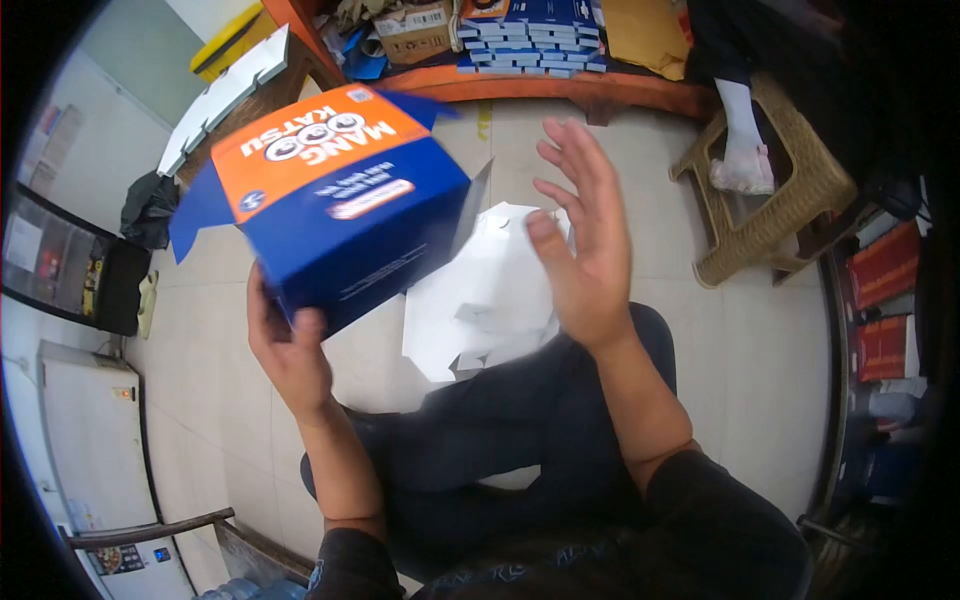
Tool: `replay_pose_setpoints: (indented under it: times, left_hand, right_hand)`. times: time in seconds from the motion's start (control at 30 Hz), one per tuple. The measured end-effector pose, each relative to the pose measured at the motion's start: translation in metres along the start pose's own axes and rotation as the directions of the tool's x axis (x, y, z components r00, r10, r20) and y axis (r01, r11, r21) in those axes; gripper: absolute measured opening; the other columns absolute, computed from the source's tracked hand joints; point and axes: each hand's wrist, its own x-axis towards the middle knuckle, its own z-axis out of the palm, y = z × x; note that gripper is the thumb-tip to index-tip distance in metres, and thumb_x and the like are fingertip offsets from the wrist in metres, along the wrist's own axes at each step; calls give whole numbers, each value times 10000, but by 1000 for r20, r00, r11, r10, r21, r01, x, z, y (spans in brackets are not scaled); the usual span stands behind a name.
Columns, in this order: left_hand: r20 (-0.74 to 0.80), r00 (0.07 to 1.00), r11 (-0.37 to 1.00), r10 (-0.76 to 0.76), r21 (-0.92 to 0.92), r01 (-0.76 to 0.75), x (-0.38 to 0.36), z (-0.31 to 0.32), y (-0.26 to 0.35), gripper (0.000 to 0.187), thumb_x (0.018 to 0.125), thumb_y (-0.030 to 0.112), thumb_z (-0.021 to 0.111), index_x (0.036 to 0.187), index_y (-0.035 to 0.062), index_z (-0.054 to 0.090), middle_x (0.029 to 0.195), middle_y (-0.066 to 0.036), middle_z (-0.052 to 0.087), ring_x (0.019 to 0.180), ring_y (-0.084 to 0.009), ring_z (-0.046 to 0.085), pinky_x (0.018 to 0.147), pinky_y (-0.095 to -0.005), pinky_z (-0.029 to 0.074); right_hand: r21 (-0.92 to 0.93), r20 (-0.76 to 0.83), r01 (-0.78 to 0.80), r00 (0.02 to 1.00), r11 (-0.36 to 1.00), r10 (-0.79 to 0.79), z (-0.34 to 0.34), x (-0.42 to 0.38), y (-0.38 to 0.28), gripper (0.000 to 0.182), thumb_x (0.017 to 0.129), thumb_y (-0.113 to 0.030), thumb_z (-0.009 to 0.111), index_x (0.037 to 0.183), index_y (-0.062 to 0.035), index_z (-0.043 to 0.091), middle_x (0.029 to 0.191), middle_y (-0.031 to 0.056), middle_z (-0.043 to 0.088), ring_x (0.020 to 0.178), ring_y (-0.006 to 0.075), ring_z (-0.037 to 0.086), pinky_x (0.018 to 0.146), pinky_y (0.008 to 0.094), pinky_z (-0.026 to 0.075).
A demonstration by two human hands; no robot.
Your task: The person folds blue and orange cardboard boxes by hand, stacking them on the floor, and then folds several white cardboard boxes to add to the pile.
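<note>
1. Left grip pinches lower corner of blue-and-orange box, held tilted above floor.
2. Right grip empty, spread, apart from box.
3. End flaps open; light two-handed support should probably avoid crushing.

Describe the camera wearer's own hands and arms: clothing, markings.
Left hand and right hand are ungloved; forearms bare. Left sleeve and right sleeve are short and black, the left with a small light-blue marking. Bluish lettering crosses the dark shirt front, too dim to read surely.
</note>
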Motion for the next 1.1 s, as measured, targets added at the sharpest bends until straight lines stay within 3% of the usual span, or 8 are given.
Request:
replay_pose_setpoints:
  times: [0.2, 0.27, 0.37, 0.57, 0.7, 0.8, 0.83, 1.1]
  left_hand:
    - [119, 979, 719, -166, -664, 203, -2, -2, -40, 609, 1101, 437, 403, 1525, 1, 380, 1450, -132, 539, 1313, -228, 521, 1113, -405, 404]
    - [68, 956, 939, -285, -179, 293, 2, 6, -47, 634, 1097, 433, 428, 1549, -2, 338, 1467, -162, 513, 1316, -240, 515, 1072, -392, 436]
    - [-51, 958, 862, -282, 425, 277, -6, 31, -49, 679, 1081, 427, 486, 1576, -1, 303, 1457, -199, 498, 1277, -252, 528, 985, -370, 491]
    - [316, 840, 883, -440, -16, 468, -51, 0, -94, 609, 1086, 508, 400, 1465, 34, 444, 1278, -92, 595, 1133, -178, 566, 928, -365, 513]
    - [238, 787, 759, -569, -215, 614, -45, -23, -106, 418, 1019, 339, 571, 1223, -22, 620, 1074, -101, 619, 1015, -243, 596, 910, -387, 486]
    - [223, 846, 875, -484, 95, 475, -29, 1, -103, 532, 1014, 266, 588, 1428, -48, 474, 1335, -186, 574, 1194, -268, 571, 1047, -380, 436]
    - [257, 841, 879, -475, 172, 444, -28, 7, -100, 553, 1018, 261, 593, 1450, -56, 457, 1385, -197, 554, 1236, -274, 553, 1075, -388, 419]
    - [417, 868, 906, -271, 415, 84, -15, 0, -94, 564, 1046, 250, 604, 1509, -25, 436, 1523, -208, 475, 1370, -283, 467, 1169, -408, 329]
  right_hand:
    - [364, 378, -555, 822, 748, 426, 4, -6, 4, 486, 982, -256, 706, 1349, 17, 539, 1178, 90, 687, 1110, 172, 632, 984, 316, 493]
    - [387, 462, -592, 788, 707, 407, -1, -5, -4, 360, 1001, -235, 678, 1253, 14, 615, 1119, 88, 706, 1041, 143, 651, 911, 292, 514]
    - [64, 456, -454, 805, 889, 379, 6, -8, -2, 250, 1000, -228, 674, 1036, 19, 680, 1002, 119, 705, 949, 125, 650, 805, 308, 517]
    - [28, 537, -1, 844, 1000, -14, 43, -28, 15, 204, 942, -179, 670, 866, 10, 659, 905, 214, 656, 901, 411, 617, 833, 479, 484]
    - [141, 729, -249, 681, 958, 70, 40, -21, 18, 355, 975, -314, 674, 1069, 28, 654, 1041, 216, 666, 1045, 378, 620, 939, 444, 482]
    - [23, 646, -446, 690, 895, 328, 18, -6, -3, 481, 1063, -429, 489, 1051, 26, 643, 1044, 213, 678, 989, 341, 634, 917, 411, 480]
    - [113, 485, -216, 864, 970, 136, 27, -18, 20, 472, 1086, -408, 443, 1071, 20, 641, 1121, 218, 646, 1047, 326, 618, 946, 409, 460]
    - [-42, 485, -210, 851, 977, 204, 8, -6, 6, 472, 1105, -339, 386, 978, 53, 618, 925, 237, 626, 921, 387, 620, 872, 433, 482]
